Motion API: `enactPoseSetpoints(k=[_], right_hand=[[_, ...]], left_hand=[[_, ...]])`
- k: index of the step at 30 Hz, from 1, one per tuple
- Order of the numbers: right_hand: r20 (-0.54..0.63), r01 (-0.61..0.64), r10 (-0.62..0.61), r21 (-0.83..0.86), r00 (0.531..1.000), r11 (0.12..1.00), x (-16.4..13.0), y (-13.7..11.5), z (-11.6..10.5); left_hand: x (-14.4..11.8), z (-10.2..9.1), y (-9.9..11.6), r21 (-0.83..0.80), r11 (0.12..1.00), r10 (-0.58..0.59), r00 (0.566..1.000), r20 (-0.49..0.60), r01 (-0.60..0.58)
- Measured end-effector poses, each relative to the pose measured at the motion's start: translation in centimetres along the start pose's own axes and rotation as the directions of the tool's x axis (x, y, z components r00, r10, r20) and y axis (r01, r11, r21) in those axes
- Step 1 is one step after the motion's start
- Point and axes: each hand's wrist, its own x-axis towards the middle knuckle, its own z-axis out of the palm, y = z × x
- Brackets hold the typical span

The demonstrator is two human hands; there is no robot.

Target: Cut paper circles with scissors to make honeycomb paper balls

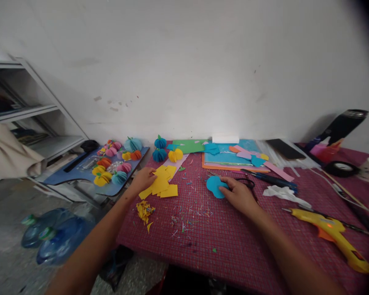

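Cluttered red table (233, 246): left hand (144, 179) flat on yellow sheets (161, 184), right hand (238, 192) pressing blue cutout (214, 186), neither clamped; sheets may slide off edge

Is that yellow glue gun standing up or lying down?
Lying down. The yellow glue gun rests on its side on the red checked tablecloth, apart from the right hand.

Rear wall (203, 61): white plaster, scuffed, small marks near centre left. Floor (6, 221): grey speckled, left side. White metal shelving (33, 110) stands against the left wall; beige cloth (9, 153) hangs over its lower rail. Low blue table (80, 172) sits beside it. Lighting even, soft, no window in view.
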Motion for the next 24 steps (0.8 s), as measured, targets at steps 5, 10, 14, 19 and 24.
enactPoseSetpoints(k=[5, 10, 14, 19, 24], right_hand=[[0.012, 0.025, -0.024, -0.011, 1.0, 1.0, 0.0, -0.1, 0.0], [0.013, 0.057, -0.056, -0.032, 0.998, 0.998, 0.0, 0.2, 0.2], [0.028, 0.059, -0.058, -0.036, 0.998, 0.998, 0.0, 0.1, 0.1], [0.031, 0.056, -0.054, -0.076, 0.998, 0.996, 0.0, 0.1, 0.1], [0.032, 0.034, -0.031, -0.09, 0.999, 0.995, 0.0, 0.2, 0.2]], left_hand=[[2.2, 1.0, 0.0, -0.048, 0.998, -0.045, 0.996, 0.076, 0.049], [3.1, 1.1, 0.4, 0.005, 0.999, -0.05, 0.996, 0.07, 0.05], [3.1, 1.2, 0.4, 0.015, 0.999, -0.031, 0.997, 0.066, 0.03], [3.1, 1.0, 0.2, -0.002, 1.0, 0.003, 0.999, 0.052, -0.003], [2.9, 1.1, 0.0, -0.131, 0.986, -0.1, 0.995, 0.024, 0.102]])
